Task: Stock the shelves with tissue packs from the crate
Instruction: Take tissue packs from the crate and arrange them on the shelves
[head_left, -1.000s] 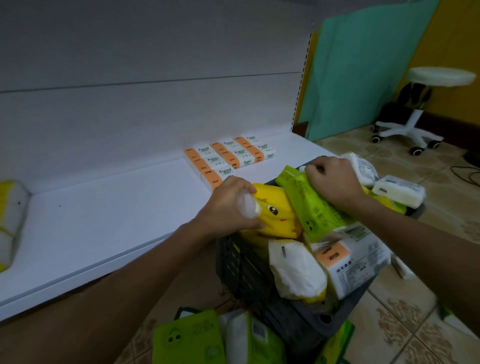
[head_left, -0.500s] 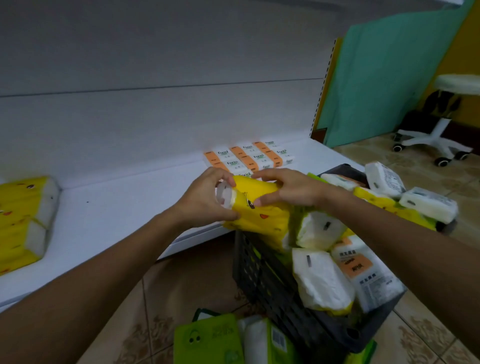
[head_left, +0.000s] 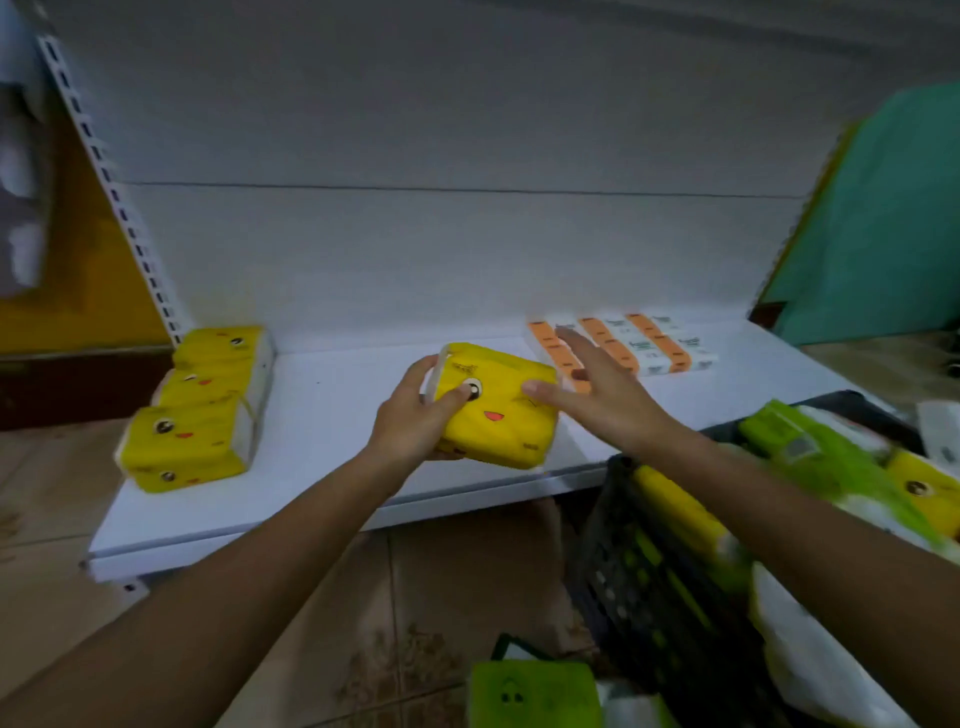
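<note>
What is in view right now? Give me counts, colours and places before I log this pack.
held tissue pack: one, yellow with cartoon face, over the shelf's front
stacked tissue packs: at least three, yellow, shelf's left end
small tissue packs: several in rows, orange and white, shelf's right rear
shelf: one, white, straight ahead
crate: one, black, on the floor at right
crate packs: several, green, yellow and white, piled in the crate
floor pack: one, green, on the floor beside the crate
board: one, teal, right of the shelf
left hand: grips the held pack's left end
right hand: fingers straight, thumb at the pack's right edge
</note>
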